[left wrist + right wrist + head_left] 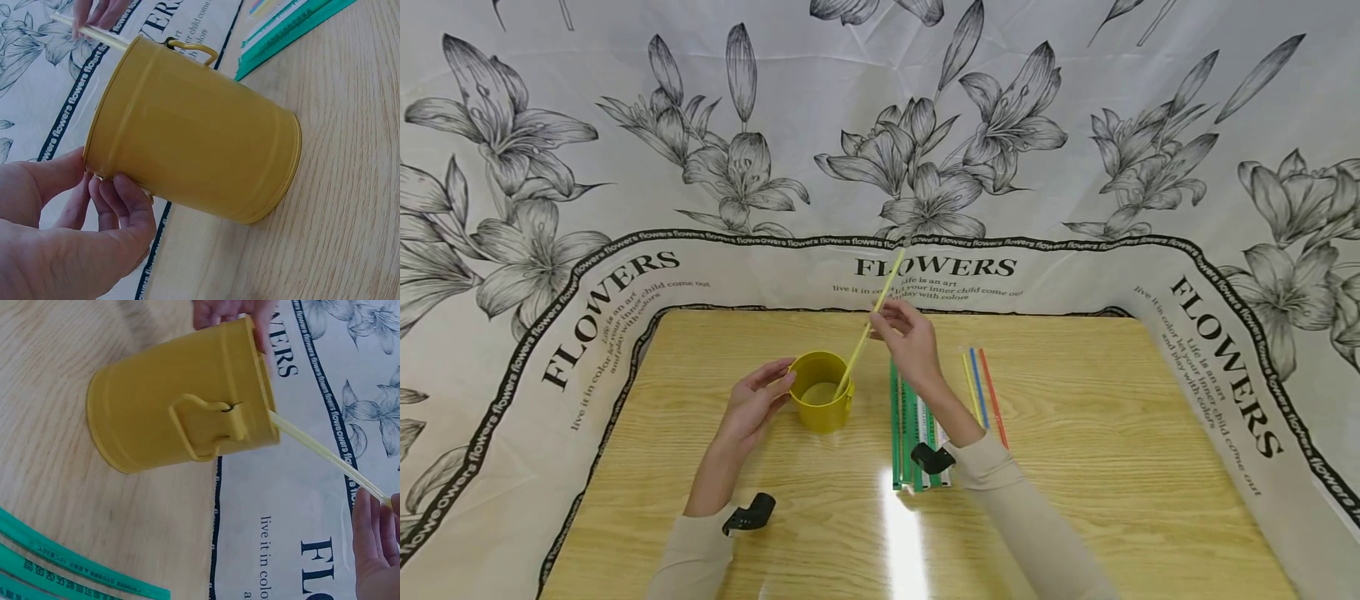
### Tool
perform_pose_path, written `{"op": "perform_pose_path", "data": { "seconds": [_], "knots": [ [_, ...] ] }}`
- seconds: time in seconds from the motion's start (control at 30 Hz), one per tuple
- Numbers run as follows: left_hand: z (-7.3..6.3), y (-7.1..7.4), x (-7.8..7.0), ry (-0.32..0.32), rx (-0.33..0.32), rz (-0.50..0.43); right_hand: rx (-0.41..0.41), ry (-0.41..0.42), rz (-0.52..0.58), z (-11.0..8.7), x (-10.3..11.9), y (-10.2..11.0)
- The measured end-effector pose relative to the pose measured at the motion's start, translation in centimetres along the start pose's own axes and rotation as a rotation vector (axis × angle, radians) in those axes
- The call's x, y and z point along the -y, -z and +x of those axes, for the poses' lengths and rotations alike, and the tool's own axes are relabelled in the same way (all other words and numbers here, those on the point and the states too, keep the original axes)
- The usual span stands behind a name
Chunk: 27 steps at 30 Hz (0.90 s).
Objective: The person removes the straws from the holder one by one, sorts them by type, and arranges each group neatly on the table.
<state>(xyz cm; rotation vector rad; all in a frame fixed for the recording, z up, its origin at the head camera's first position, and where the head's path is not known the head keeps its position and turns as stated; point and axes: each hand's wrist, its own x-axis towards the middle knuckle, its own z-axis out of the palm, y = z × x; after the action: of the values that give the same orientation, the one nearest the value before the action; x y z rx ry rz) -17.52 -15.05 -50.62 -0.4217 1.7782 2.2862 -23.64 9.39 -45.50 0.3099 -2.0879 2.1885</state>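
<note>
A yellow metal bucket (822, 417) with a small side handle (187, 428) stands upright on the table. My left hand (752, 408) grips its rim on the left, thumb at the edge and fingers against the outer wall, as the left wrist view (94, 231) shows. In my right hand (910, 342) a thin pale yellow straw (880, 304) is pinched between thumb and fingers. Its lower end is inside the bucket, leaning on the right side of the rim, while the upper end points up and away.
Several green-and-white printed paper packets (906, 442) lie under my right forearm. Right of them are a yellow straw (972, 383), a blue straw (979, 387) and a red straw (992, 396). Flower-printed cloth (760, 275) borders the wooden table (1097, 433).
</note>
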Motion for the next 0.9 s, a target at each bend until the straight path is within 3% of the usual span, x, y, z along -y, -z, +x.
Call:
{"op": "perform_pose_path", "data": {
  "seconds": [0.2, 0.37, 0.9],
  "knots": [
    [0.0, 0.0, -0.1, 0.001, 0.0, -0.005, -0.05, -0.019, 0.156, 0.4, 0.8, 1.1],
    [0.0, 0.1, -0.1, -0.002, 0.009, 0.0, -0.106, -0.014, 0.212, 0.7, 1.5, 2.3],
    [0.0, 0.1, 0.0, 0.0, 0.006, -0.003, -0.181, -0.09, 0.114, 0.1, 1.5, 7.5]
  ]
}}
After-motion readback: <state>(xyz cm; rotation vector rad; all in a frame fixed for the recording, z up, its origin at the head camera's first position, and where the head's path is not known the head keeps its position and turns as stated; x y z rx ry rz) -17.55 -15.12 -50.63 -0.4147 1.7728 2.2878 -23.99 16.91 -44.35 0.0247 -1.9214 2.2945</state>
